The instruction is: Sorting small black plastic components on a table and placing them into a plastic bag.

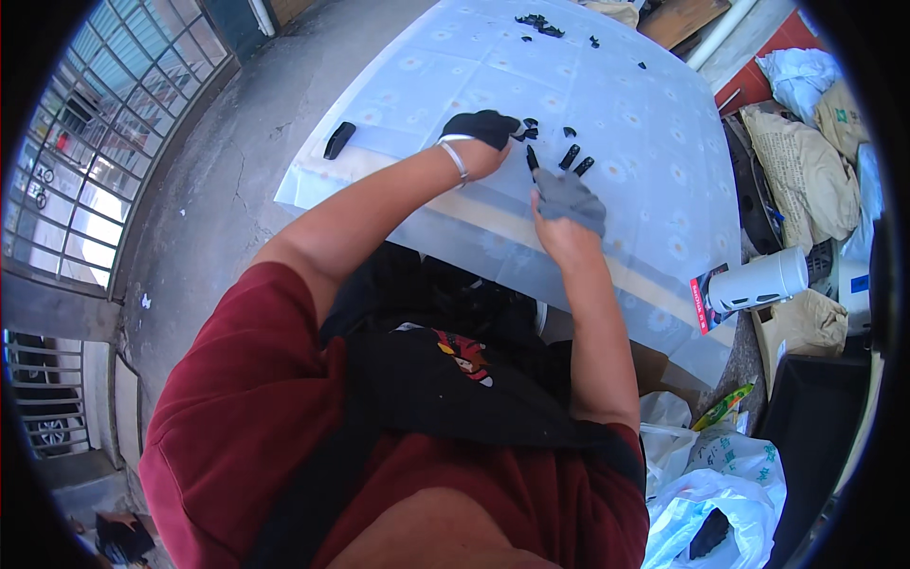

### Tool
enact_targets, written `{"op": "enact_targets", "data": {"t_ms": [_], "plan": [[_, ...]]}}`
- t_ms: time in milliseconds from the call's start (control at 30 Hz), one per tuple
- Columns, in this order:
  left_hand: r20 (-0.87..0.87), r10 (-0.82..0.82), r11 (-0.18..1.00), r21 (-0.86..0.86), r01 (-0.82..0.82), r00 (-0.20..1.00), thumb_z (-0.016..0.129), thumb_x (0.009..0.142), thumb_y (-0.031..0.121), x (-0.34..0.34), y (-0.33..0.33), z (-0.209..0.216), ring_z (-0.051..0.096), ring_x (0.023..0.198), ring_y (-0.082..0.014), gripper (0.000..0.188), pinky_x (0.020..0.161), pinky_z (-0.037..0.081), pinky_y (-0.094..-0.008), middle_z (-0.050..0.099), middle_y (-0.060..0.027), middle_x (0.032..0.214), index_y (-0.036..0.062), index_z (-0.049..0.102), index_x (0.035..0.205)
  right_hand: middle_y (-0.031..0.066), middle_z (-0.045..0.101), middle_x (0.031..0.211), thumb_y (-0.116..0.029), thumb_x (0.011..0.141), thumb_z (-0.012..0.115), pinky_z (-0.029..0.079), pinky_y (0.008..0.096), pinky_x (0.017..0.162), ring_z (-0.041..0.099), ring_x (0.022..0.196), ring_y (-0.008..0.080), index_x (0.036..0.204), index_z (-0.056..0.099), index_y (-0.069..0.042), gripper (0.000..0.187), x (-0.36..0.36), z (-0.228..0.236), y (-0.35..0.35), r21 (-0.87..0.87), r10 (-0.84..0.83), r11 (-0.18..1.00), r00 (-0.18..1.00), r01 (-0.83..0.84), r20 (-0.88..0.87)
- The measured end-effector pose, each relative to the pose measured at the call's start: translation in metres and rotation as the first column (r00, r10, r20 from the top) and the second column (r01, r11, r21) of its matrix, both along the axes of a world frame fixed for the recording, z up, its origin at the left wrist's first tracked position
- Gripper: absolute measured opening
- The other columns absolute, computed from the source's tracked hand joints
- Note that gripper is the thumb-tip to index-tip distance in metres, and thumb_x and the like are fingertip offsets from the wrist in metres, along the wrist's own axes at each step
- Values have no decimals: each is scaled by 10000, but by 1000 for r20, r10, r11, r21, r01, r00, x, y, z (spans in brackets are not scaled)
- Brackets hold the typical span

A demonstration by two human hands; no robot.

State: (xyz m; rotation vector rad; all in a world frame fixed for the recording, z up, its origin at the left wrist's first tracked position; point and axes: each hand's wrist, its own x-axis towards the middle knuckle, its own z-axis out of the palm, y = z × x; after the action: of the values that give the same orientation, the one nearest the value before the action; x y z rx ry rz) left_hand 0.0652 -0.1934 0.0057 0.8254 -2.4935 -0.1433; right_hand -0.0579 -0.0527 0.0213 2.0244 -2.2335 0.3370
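Note:
My left hand [482, 130] wears a dark glove, with a silvery bracelet on the wrist. Its fingers are curled together beside small black curved pieces [531, 127]; what they hold, if anything, is too small to make out. Across from it, my right hand [569, 194] wears a grey glove with dark fingertips. Its fingers lie spread on the tabletop. Another small black piece [569, 132] lies just beyond those fingertips. The table [630, 114] has a pale, flower-printed plastic cover. Toward its left edge rests a black oblong object [338, 140].
A pile of black pieces [540, 26] sits at the table's far end, with a few scattered nearby. At the right edge stands a white cylindrical container [758, 282] beside a red card [702, 302]. Sacks [801, 175] and plastic bags [730, 484] crowd the right side.

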Motion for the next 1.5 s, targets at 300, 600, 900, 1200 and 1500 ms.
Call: {"op": "enact_targets", "data": {"t_ms": [300,600,900,1200,1500], "plan": [[283,44,990,115,-79,958,528,748,186,-38,-31,-14,582,825,-301,200,734,462,-391,601,-151,882,63,595,891,142,587,797,-215,777,556,454,430,665,580,778,316,858,537,-90,150,-17,-18,-32,32,14,999,1000,-14,-11],[335,-83,993,104,51,939,527,714,182,-6,-9,-8,567,792,-324,168,713,449,-404,589,-167,831,40,556,799,195,565,958,-163,809,513,425,415,766,553,863,356,1089,475,-73,297,-17,-27,15,-64,-95,990,921,128,379],[-15,-73,933,352,73,997,532,709,148,12,22,5,582,749,-346,242,692,466,-394,603,-199,814,36,564,921,163,593,871,-208,806,530,426,420,733,561,816,349,1099,469,-76,326,-3,-14,34,-174,30,983,898,52,439],[-275,-176,391,862,323,945,578,798,331,42,74,23,553,761,-125,352,660,448,-264,616,-48,854,83,598,1047,127,612,819,-246,730,643,440,395,684,574,744,314,972,574,-77,303,10,-12,40,-330,340,916,875,-226,346],[-299,0,553,795,249,954,359,896,424,43,87,0,559,631,-238,460,601,444,-335,580,-143,721,14,567,928,123,601,803,-220,758,603,445,400,652,576,733,312,915,576,-60,227,22,-4,49,-438,329,896,762,-67,558]]}}
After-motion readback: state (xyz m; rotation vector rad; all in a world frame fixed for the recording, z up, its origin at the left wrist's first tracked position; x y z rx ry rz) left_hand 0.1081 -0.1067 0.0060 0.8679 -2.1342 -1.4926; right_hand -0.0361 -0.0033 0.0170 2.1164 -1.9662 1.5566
